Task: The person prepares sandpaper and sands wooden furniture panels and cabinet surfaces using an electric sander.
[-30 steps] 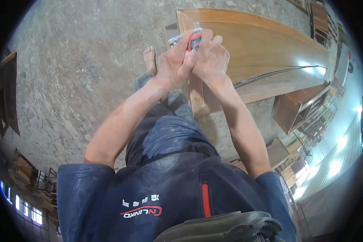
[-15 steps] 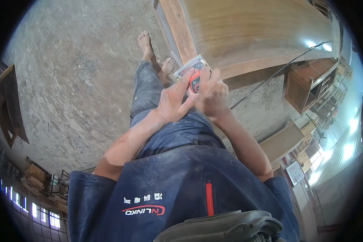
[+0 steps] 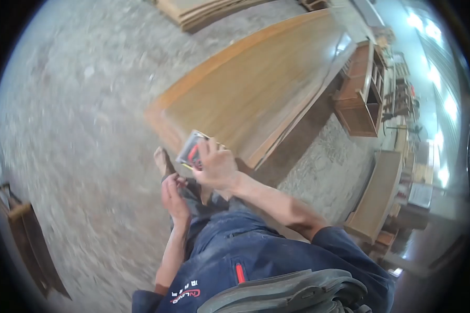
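My right hand (image 3: pixel 218 168) grips a small red-and-black tool (image 3: pixel 195 152) with a flat, pale rectangular plate, held above the near corner of a wide wooden panel (image 3: pixel 250 83). I cannot make out exactly what kind of tool it is. Lower and to the left, my left hand (image 3: pixel 175 199) is apart from the tool. Its fingers are loosely bent and nothing shows in them, though motion blurs them somewhat.
Stacked boards (image 3: pixel 193 13) lie at the far top. To the right stand a wooden cabinet (image 3: pixel 357 96) and a long wooden piece (image 3: pixel 375 195). Dark wooden furniture (image 3: pixel 31 245) is at the left edge. My bare foot (image 3: pixel 162 159) is on the dusty floor (image 3: pixel 83 130).
Both hands were on the tool; my left hand has let go and moved down and left. My right hand keeps the tool. The view has turned, showing more of the panel.
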### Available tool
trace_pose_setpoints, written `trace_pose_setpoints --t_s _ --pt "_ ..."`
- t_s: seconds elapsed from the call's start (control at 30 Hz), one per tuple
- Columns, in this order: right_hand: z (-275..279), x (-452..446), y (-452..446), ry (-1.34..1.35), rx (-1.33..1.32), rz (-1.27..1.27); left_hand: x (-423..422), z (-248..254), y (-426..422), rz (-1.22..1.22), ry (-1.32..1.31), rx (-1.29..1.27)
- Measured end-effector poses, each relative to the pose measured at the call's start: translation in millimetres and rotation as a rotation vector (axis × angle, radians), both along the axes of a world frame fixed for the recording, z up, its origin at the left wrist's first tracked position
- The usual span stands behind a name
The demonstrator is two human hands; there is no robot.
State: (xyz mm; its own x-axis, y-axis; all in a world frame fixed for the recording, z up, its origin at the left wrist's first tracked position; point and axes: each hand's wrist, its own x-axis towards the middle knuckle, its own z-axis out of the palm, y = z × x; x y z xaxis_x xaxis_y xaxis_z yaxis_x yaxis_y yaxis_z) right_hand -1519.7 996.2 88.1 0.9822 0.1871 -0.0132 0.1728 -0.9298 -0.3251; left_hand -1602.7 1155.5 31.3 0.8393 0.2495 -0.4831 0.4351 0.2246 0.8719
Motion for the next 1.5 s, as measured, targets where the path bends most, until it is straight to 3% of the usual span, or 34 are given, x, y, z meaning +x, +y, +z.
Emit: trace_pose_setpoints --t_s 0.07,0.13,0.2,0.27,0.3,0.33,0.4,0.5,0.53,0.6,0.67,0.73,0.8,0.87,0.93,1.0,1.07,1.13,1.2,1.27,1.5 --pt "23.0 44.8 23.4 -0.137 0.073 -0.027 41.2 -4.2 18.7 -0.081 0.128 -0.131" --pt "61.2 90.2 51.6 -0.401 0.288 -0.033 96.5 -9.3 -6.1 -0.056 0.042 -0.208" --pt "93.1 133.7 78.8 -0.487 0.392 -0.108 145.3 -44.8 -18.8 -0.272 -0.073 -0.521" --pt "126.4 176.5 100.5 -0.574 0.494 -0.176 216.0 -29.0 -22.4 -0.732 0.123 -0.816" --pt "144.9 196.8 107.0 -0.641 0.610 -0.165 266.4 11.7 -37.9 -0.913 0.375 -0.869" --pt "153.8 212.7 114.7 -0.701 0.727 -0.145 294.2 17.4 -46.0 -0.944 0.378 -0.863" --pt "168.2 237.2 119.1 -0.783 0.704 -0.223 349.3 22.7 -63.0 -0.908 0.150 -1.034" --pt "175.8 247.2 117.0 -0.702 0.809 -0.446 443.0 10.8 -94.2 -0.627 0.098 -1.224" --pt "182.7 244.1 114.0 -0.652 0.854 -0.510 480.0 1.0 -103.3 -0.653 0.099 -1.227" --pt "183.1 232.7 107.4 -0.675 0.758 -0.661 552.5 -29.5 -121.4 -1.073 0.255 -1.412" --pt "194.4 216.4 100.5 -0.713 0.683 -0.779 563.2 8.7 -145.5 -1.071 0.268 -1.074" --pt "201.7 199.1 106.0 -0.658 0.859 -1.028 558.8 54.5 -176.6 -1.020 0.152 -0.964" --pt "199.4 176.3 109.2 -0.660 0.917 -1.154 558.5 89.0 -207.3 -0.931 0.199 -0.944" --pt "192.2 152.0 117.4 -0.655 0.982 -1.290 572.8 98.2 -229.9 -0.957 0.160 -0.933" --pt "184.1 131.9 126.1 -0.827 1.038 -1.307 581.5 113.0 -228.2 -0.982 0.114 -0.918" --pt "182.8 115.8 137.7 -0.936 1.084 -1.342 585.9 136.2 -208.3 -0.879 0.116 -0.653" --pt "179.7 96.6 152.4 -0.994 1.117 -1.385 577.0 141.9 -167.2 -0.863 0.052 -0.704" --pt "169.8 78.6 168.4 -0.977 1.331 -1.514 558.8 156.9 -107.3 -0.869 -0.220 -0.516" --pt "164.7 72.4 192.6 -0.959 1.294 -1.597 540.6 157.5 -31.8 -0.940 -0.257 -0.543" --pt "147.0 56.9 212.0 -0.685 1.252 -1.760 519.5 158.1 41.1 -0.985 -0.305 -0.427" --pt "76.7 45.8 261.1 -0.452 1.117 -1.774 493.4 100.4 247.2 -0.892 -0.107 -0.478"
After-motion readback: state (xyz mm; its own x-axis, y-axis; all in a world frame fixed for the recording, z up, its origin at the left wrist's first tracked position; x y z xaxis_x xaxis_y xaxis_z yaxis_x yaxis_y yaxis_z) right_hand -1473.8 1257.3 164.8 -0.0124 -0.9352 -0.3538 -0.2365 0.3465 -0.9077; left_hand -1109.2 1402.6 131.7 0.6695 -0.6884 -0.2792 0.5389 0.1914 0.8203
